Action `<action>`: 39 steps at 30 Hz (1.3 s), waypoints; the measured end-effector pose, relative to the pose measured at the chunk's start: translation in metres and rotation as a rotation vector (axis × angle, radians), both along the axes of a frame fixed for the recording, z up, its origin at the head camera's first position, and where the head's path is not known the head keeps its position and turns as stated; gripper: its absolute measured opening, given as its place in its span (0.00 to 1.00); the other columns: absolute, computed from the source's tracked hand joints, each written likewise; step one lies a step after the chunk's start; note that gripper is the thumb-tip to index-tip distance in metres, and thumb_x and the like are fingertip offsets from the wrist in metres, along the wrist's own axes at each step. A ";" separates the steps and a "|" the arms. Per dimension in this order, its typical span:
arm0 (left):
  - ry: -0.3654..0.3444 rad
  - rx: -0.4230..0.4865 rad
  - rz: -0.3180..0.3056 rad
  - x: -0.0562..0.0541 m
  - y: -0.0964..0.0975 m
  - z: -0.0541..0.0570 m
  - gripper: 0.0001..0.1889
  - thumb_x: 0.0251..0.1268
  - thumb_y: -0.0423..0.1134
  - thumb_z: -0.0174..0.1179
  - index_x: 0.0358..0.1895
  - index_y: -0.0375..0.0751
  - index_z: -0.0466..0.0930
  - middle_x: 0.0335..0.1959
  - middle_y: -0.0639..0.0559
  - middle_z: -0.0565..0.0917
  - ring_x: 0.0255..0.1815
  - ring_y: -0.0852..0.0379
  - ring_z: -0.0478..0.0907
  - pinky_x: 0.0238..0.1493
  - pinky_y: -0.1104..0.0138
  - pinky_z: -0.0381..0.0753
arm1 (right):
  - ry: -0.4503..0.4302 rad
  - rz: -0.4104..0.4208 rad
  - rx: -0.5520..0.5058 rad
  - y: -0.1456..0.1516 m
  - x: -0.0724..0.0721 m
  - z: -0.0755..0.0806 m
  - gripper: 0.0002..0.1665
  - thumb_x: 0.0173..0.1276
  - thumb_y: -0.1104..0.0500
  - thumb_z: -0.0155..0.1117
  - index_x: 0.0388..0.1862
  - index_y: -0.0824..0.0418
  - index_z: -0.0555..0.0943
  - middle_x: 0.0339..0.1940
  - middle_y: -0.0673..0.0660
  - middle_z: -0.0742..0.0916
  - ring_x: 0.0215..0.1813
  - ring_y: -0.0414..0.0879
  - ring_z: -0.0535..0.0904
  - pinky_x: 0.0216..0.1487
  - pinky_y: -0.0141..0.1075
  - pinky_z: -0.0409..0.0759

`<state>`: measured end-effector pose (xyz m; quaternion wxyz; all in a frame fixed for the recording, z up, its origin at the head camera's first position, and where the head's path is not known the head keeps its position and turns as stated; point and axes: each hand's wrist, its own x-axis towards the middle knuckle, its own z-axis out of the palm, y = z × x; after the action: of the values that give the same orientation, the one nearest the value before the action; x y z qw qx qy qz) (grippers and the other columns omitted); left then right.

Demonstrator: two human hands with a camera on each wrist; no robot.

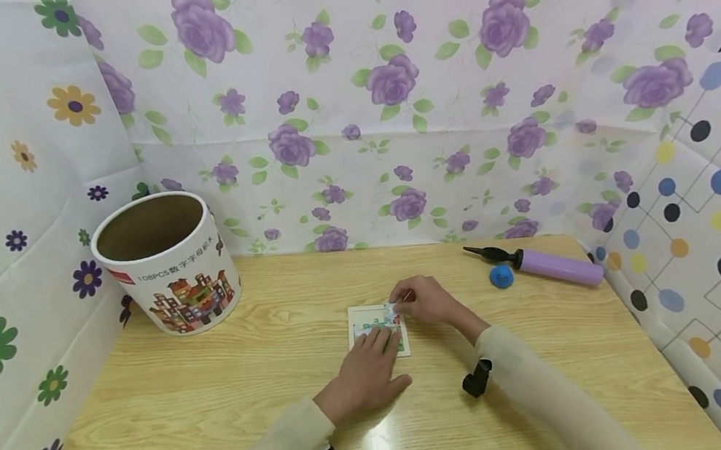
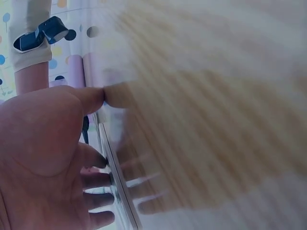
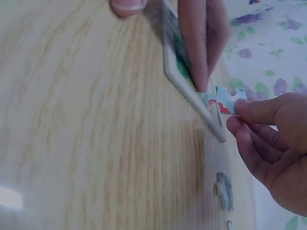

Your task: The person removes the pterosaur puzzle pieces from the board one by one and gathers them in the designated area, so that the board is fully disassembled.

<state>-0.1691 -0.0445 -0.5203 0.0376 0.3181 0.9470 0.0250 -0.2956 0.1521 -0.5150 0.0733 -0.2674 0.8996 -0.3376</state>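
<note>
A small white-bordered jigsaw puzzle board (image 1: 360,316) lies on the table, its picture partly hidden by my left hand (image 1: 366,372). That hand rests on the board with its fingers extended and its thumb spread out over the wood. In the left wrist view, the fingertips (image 2: 101,201) reach past the board's edge (image 2: 117,175). At the board's upper right corner, my right hand (image 1: 426,300) pinches a puzzle piece (image 3: 229,100) between thumb and forefinger. The piece is light blue with red and green marks, and it overlaps the board's rim in the right wrist view.
Loose puzzle pieces (image 3: 224,191) lie on the table in the right wrist view. A purple balloon pump (image 1: 559,267) with a black nozzle lies at the back right, beside a small blue object (image 1: 501,276). A large white printed bucket (image 1: 193,301) stands at the back left. Patterned cloth (image 1: 343,183) encloses the table.
</note>
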 end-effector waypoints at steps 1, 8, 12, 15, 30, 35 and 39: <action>-0.007 -0.008 0.009 0.001 0.000 0.002 0.42 0.77 0.63 0.48 0.80 0.34 0.58 0.79 0.38 0.62 0.80 0.41 0.59 0.75 0.49 0.63 | 0.005 -0.004 -0.014 0.002 0.001 0.001 0.03 0.70 0.61 0.71 0.40 0.55 0.88 0.37 0.47 0.89 0.40 0.40 0.84 0.46 0.38 0.84; -0.044 -0.016 0.049 0.007 0.001 0.002 0.42 0.78 0.63 0.47 0.80 0.35 0.56 0.81 0.41 0.58 0.81 0.44 0.55 0.75 0.48 0.62 | -0.014 -0.040 -0.090 0.019 0.008 0.010 0.04 0.71 0.61 0.69 0.43 0.55 0.89 0.40 0.52 0.89 0.41 0.45 0.87 0.39 0.38 0.86; -0.064 -0.018 0.030 0.009 0.001 0.001 0.42 0.79 0.63 0.44 0.81 0.34 0.54 0.82 0.39 0.56 0.82 0.44 0.54 0.76 0.48 0.62 | -0.006 -0.066 -0.082 0.036 0.009 0.011 0.06 0.72 0.61 0.69 0.44 0.55 0.90 0.42 0.52 0.90 0.41 0.46 0.88 0.41 0.40 0.87; -0.074 -0.014 0.014 0.010 0.000 0.001 0.42 0.80 0.62 0.43 0.81 0.32 0.54 0.82 0.38 0.55 0.82 0.43 0.54 0.76 0.49 0.62 | 0.014 -0.095 -0.065 0.051 0.010 0.011 0.07 0.72 0.60 0.69 0.45 0.54 0.90 0.43 0.52 0.91 0.42 0.45 0.88 0.45 0.41 0.87; -0.076 0.035 0.020 0.012 -0.003 -0.003 0.41 0.79 0.62 0.45 0.80 0.33 0.55 0.82 0.38 0.56 0.82 0.43 0.55 0.76 0.48 0.62 | -0.006 -0.166 -0.041 0.113 0.018 0.012 0.10 0.71 0.60 0.69 0.49 0.58 0.90 0.47 0.58 0.90 0.47 0.52 0.88 0.46 0.43 0.86; -0.059 0.035 0.011 0.012 -0.003 -0.004 0.41 0.79 0.62 0.45 0.80 0.32 0.55 0.82 0.37 0.57 0.82 0.43 0.55 0.76 0.48 0.62 | 0.023 -0.150 -0.046 0.129 0.017 0.006 0.10 0.69 0.63 0.71 0.47 0.61 0.91 0.44 0.58 0.91 0.45 0.51 0.88 0.46 0.41 0.87; -0.044 0.028 0.003 0.011 -0.003 -0.006 0.41 0.80 0.62 0.44 0.80 0.32 0.55 0.81 0.37 0.57 0.81 0.42 0.56 0.75 0.48 0.63 | 0.035 -0.161 -0.029 0.143 0.016 0.000 0.10 0.69 0.63 0.71 0.47 0.61 0.91 0.42 0.56 0.91 0.44 0.49 0.88 0.46 0.41 0.87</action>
<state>-0.1584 -0.0477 -0.5258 0.0541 0.3167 0.9459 0.0454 -0.2793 0.2946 -0.5150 0.0263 -0.2009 0.9144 -0.3505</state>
